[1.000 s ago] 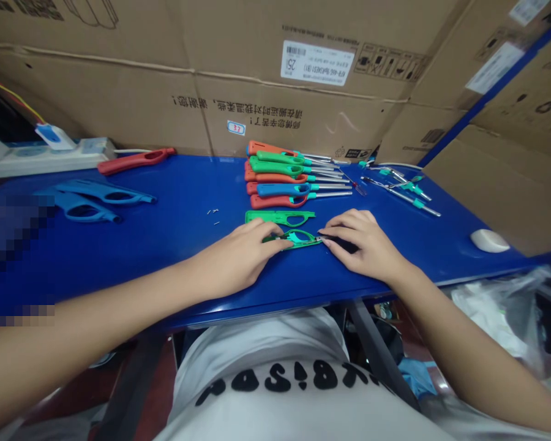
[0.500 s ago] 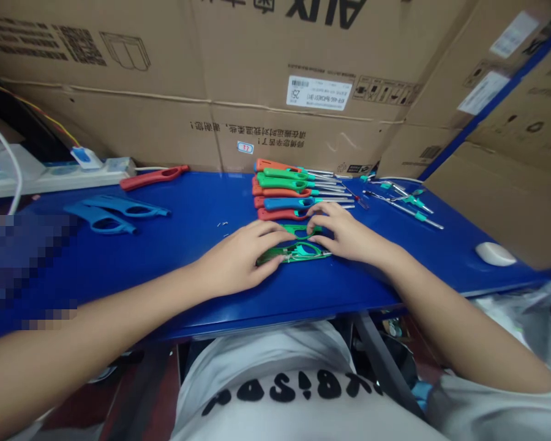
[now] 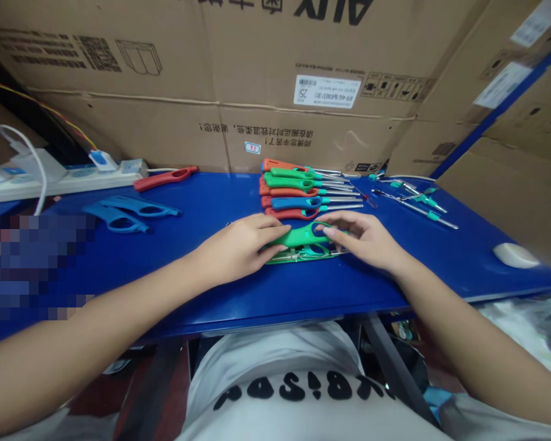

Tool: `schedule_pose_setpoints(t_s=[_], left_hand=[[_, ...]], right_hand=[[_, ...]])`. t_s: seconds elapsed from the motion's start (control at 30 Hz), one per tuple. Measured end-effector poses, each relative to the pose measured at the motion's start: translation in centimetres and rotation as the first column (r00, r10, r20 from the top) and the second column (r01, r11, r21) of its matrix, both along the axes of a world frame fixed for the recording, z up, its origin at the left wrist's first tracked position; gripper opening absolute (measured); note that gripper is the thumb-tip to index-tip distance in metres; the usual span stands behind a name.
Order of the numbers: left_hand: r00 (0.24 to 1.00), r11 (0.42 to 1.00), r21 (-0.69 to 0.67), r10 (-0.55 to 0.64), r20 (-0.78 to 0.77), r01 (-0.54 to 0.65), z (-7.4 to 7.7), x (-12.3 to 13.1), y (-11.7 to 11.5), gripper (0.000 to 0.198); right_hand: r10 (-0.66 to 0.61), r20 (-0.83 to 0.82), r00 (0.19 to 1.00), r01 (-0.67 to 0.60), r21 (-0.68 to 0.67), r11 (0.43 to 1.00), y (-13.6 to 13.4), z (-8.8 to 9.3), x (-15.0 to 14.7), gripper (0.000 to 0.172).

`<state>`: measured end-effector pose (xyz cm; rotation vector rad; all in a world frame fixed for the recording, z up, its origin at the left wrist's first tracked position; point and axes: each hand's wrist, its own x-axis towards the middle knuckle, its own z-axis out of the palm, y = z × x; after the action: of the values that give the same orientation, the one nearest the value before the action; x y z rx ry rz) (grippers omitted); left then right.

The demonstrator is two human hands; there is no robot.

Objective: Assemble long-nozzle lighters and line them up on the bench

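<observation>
Both hands are on a green lighter casing half (image 3: 298,236), its smooth outer side facing up. My left hand (image 3: 243,245) pinches its wide end between thumb and fingers. At the looped end, my right hand (image 3: 365,237) grips it with thumb and fingertips. Just below lies the other green half (image 3: 303,256), open side up, with a teal trigger (image 3: 316,250) and thin inner parts in it. The upper half partly covers it. Beyond my hands, several long-necked lighters (image 3: 294,191) in red, orange, green and blue lie side by side.
Blue casing halves (image 3: 123,214) and a red one (image 3: 165,177) lie at the left, near a white power strip (image 3: 64,177). Metal lighter rods with wires (image 3: 422,205) and a white mouse-shaped object (image 3: 515,255) are at the right. Cardboard (image 3: 165,135) walls the back.
The upper green half has been picked up and turned from hollow side up to outer side up, nearer the filled half. My left hand has moved off the filled half onto it.
</observation>
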<state>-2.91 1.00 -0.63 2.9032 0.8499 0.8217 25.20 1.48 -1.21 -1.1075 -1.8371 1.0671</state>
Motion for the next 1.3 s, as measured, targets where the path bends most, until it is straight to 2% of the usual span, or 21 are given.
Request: schedule_pose_setpoints(t_s=[0.13,0.3,0.4,0.6,0.87,1.3], left_hand=[[0.994,0.987,-0.149,-0.064,-0.086,0.051,1.5,-0.5,-0.1,0.024],[0.989,0.966,-0.255,-0.069,-0.131,0.034,2.3,-0.8,-0.1,0.023],[0.985,0.96,-0.28,-0.073,-0.158,0.026,2.2,-0.6,-0.2,0.023],[0.976,0.956,-0.292,-0.037,-0.214,-0.027,1.9,-0.3,-0.2,0.023],[0.964,0.966,-0.248,0.006,-0.265,-0.074,1.5,-0.5,-0.2,0.025],[0.979,0.952,-0.292,0.035,-0.203,-0.094,1.5,-0.1,-0.3,0.022]], right_hand=[[0.007,0.21,0.978,-0.058,0.24,0.969,-0.5,-0.3,0.3,0.04],[0.041,0.314,0.948,-0.166,0.381,0.91,-0.3,-0.4,0.3,0.03],[0.069,0.334,0.94,-0.203,0.386,0.9,-0.1,-0.4,0.4,0.028],[0.083,0.382,0.92,-0.244,0.396,0.885,-0.2,-0.5,0.6,0.034],[0.095,0.417,0.904,-0.274,0.394,0.878,-0.1,-0.6,0.7,0.033],[0.093,0.416,0.904,-0.268,0.385,0.883,-0.2,-0.4,0.7,0.03]])
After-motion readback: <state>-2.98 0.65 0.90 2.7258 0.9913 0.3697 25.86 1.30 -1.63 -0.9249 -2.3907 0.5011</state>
